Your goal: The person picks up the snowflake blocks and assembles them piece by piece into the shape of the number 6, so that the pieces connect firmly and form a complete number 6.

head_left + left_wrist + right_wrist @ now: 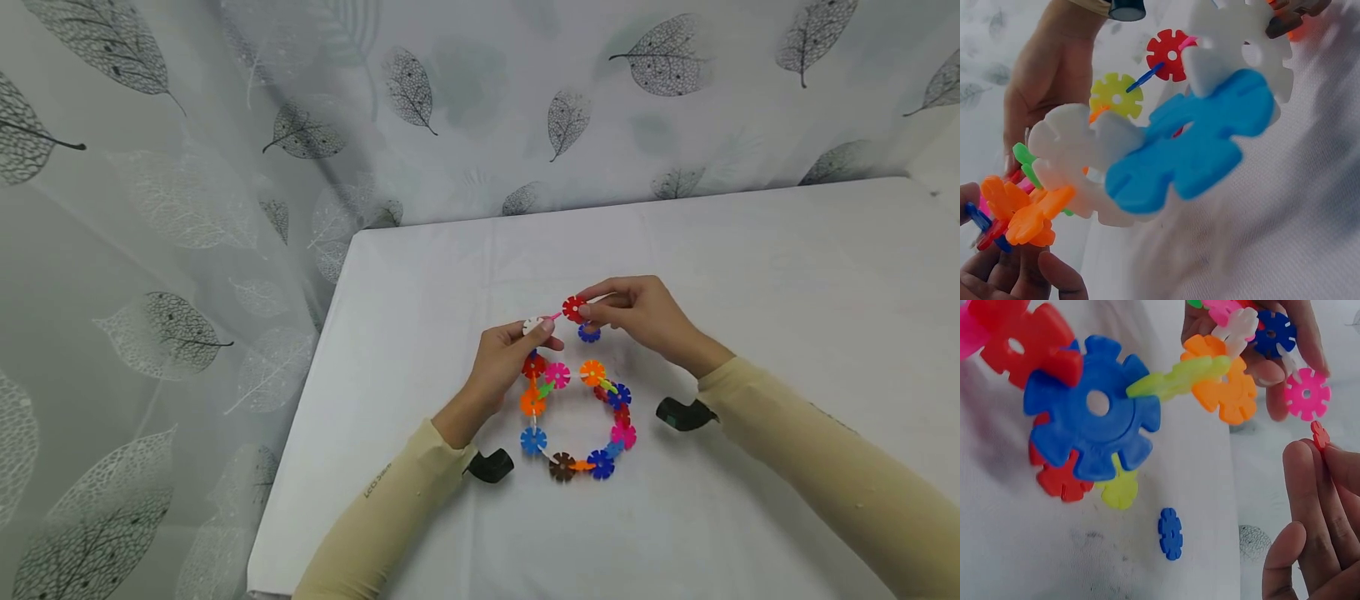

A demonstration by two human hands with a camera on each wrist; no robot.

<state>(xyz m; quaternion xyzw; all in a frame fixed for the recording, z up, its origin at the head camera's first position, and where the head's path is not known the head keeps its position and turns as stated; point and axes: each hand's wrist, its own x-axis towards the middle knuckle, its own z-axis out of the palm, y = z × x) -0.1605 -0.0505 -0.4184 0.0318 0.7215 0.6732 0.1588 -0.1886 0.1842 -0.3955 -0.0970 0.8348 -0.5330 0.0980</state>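
My left hand pinches a white notched plastic disc, with a pink disc joined to it. Between the thumb and fingers of my right hand is a red disc; in the right wrist view its edge is at the pink disc's rim, and I cannot tell whether they are slotted together. From my left hand a chain of coloured discs runs down and curves round in a loop, with a brown disc at the near side and an orange disc at the far side.
One loose blue disc lies on the white-covered table below my right hand. Black wrist cameras hang under both sleeves. A leaf-patterned curtain borders the table at the back and left.
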